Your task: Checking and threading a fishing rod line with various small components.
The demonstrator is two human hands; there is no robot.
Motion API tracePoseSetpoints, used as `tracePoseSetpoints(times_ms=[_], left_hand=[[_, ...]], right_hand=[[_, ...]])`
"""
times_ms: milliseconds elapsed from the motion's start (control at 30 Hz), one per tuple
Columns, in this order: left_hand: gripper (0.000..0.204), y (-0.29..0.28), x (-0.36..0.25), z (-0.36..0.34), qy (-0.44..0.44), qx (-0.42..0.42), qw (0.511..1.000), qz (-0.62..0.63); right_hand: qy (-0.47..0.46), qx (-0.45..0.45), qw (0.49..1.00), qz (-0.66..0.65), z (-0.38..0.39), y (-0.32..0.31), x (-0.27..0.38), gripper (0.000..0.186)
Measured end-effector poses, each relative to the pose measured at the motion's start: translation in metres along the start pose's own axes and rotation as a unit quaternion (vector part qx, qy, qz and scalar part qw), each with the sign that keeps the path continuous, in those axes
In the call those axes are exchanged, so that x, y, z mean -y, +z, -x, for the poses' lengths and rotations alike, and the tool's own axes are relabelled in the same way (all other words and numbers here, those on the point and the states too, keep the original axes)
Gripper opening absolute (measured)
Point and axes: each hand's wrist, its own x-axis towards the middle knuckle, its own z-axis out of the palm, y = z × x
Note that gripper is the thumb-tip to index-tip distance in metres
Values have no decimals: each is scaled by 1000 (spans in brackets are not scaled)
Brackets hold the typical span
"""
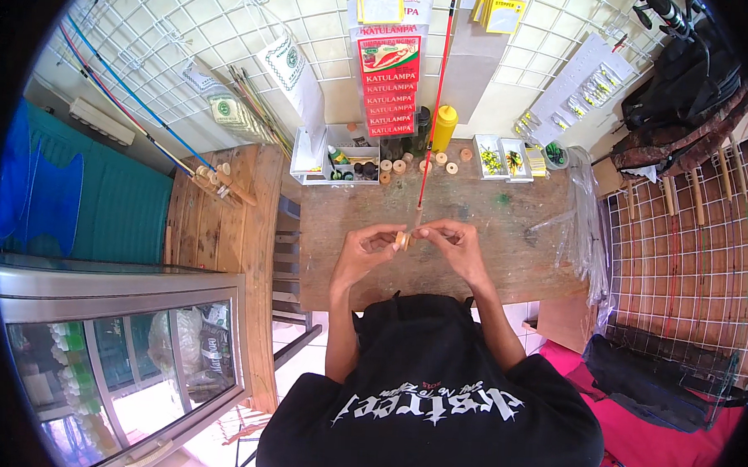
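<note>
Left hand (369, 250): pinching a small, round, tan, wood-like spool (402, 241).
Right hand (454, 245): fingertips by the bottom of a long, thin, red rod (443, 61); I can't tell what they pinch.
Spool: between both hands, above the brown wooden table (507, 248).

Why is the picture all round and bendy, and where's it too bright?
Head view: fisheye distortion curves the white wire grid and leaves dark corners; head view, lower left: glare washes out parts of the glass cabinet; head view, centre: the wooden piece in the left hand looks too small for fine detail.
</note>
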Motion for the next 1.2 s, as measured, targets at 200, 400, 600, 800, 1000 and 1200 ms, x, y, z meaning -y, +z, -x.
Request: tracePoseSetpoints(times_ms=[200,400,600,800,1000,1200], left_hand=[[32,-22,17,11,26,-112,993,14],[29,-41,19,23,48,-233,970,48],[28,-64,33,37,53,-302,951,38],[30,-91,43,55,61,-396,915,37],[29,-110,62,63,98,-519,847,62],[23,-91,94,64,-82,-307,894,-316]], right_hand=[[-52,-91,994,-10,-1,-22,8,13],[-1,-186,979,-79,3,-52,16,12],[-36,-297,953,58,9,-102,8,14],[-22,-438,896,71,27,-155,-3,15],[-76,-564,809,149,33,-180,-26,19],[3,-479,803,354,26,-151,-18,29]])
